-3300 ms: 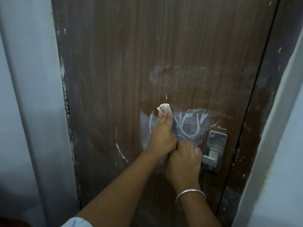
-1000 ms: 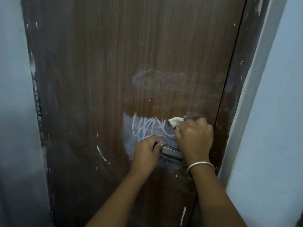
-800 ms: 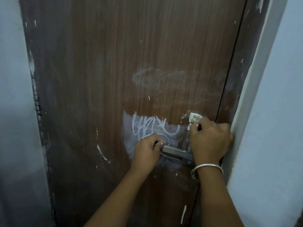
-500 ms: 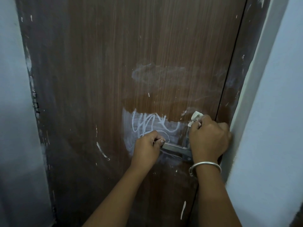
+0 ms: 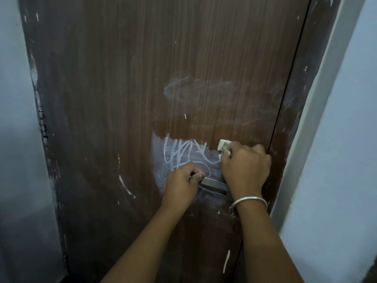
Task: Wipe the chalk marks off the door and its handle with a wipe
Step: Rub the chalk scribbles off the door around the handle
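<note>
A brown wooden door fills the view. White chalk scribbles and a pale smear sit just left of the lock. My left hand grips the free end of the metal lever handle. My right hand holds a small white wipe and presses it on the door above the handle's base, covering the lock plate. A fainter smudged chalk patch lies higher up.
The dark door frame and a pale wall stand at the right. Another pale wall flanks the left. A silver bangle circles my right wrist. Small white streaks mark the lower door.
The wipe passed from my left hand to my right. My left hand took the handle. Over the last second my right hand swept right, then back a little to the left.
</note>
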`<move>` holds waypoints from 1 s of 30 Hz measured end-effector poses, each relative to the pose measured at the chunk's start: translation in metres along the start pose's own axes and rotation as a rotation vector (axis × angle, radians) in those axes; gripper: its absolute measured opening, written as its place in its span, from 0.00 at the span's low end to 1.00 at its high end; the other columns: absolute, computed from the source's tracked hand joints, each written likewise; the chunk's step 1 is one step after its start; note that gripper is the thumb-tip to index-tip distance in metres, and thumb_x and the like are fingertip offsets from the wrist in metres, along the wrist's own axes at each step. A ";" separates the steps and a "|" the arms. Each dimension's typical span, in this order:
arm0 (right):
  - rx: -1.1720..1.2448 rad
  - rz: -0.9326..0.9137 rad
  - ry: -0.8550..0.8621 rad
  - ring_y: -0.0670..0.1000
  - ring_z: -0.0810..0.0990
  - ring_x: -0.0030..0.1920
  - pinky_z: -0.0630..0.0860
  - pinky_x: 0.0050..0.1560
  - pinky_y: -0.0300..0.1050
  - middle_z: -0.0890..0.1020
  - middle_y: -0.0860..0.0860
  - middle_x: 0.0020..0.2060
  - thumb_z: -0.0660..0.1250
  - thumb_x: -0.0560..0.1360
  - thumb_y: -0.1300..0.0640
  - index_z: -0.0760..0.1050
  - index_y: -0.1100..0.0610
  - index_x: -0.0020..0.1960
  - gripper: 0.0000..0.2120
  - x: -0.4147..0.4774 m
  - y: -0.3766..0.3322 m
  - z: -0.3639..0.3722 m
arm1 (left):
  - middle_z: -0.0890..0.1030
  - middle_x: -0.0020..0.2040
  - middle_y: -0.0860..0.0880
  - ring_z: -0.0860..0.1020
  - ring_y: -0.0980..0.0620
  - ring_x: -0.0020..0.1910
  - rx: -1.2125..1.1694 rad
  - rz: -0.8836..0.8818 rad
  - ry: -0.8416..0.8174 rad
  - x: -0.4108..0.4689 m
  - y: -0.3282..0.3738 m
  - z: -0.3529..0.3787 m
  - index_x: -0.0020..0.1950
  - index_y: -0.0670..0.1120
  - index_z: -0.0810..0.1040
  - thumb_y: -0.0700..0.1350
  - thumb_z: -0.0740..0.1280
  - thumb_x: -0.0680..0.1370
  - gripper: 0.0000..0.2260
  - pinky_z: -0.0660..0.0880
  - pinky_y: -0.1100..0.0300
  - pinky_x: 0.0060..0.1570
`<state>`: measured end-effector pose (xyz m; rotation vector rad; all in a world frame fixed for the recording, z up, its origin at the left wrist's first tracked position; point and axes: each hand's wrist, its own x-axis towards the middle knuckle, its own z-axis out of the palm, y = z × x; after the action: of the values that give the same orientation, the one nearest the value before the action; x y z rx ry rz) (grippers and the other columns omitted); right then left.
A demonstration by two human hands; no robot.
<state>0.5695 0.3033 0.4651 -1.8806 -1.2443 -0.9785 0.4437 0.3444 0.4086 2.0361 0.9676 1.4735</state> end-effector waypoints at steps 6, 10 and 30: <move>0.099 0.170 0.179 0.60 0.74 0.41 0.67 0.41 0.50 0.81 0.57 0.37 0.65 0.73 0.57 0.80 0.60 0.46 0.08 0.006 0.001 0.000 | 0.75 0.32 0.56 0.73 0.68 0.37 -0.010 -0.008 -0.018 0.001 -0.003 0.000 0.34 0.56 0.71 0.43 0.66 0.76 0.13 0.68 0.75 0.35; -0.002 0.014 0.090 0.59 0.73 0.40 0.64 0.39 0.48 0.80 0.55 0.35 0.66 0.73 0.56 0.81 0.57 0.45 0.06 0.001 -0.007 0.004 | 0.75 0.32 0.56 0.74 0.68 0.37 -0.018 0.007 0.014 0.000 -0.004 0.003 0.34 0.55 0.71 0.42 0.67 0.76 0.13 0.68 0.75 0.34; -0.039 0.078 -0.021 0.57 0.68 0.45 0.62 0.44 0.50 0.74 0.53 0.43 0.72 0.67 0.56 0.81 0.55 0.35 0.04 -0.017 -0.008 0.007 | 0.76 0.31 0.57 0.74 0.67 0.37 -0.027 -0.012 0.025 -0.001 -0.004 0.004 0.33 0.56 0.71 0.42 0.67 0.75 0.14 0.68 0.75 0.34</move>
<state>0.5592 0.3041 0.4479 -1.9589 -1.1621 -0.9501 0.4462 0.3461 0.4038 1.9939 0.9631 1.5018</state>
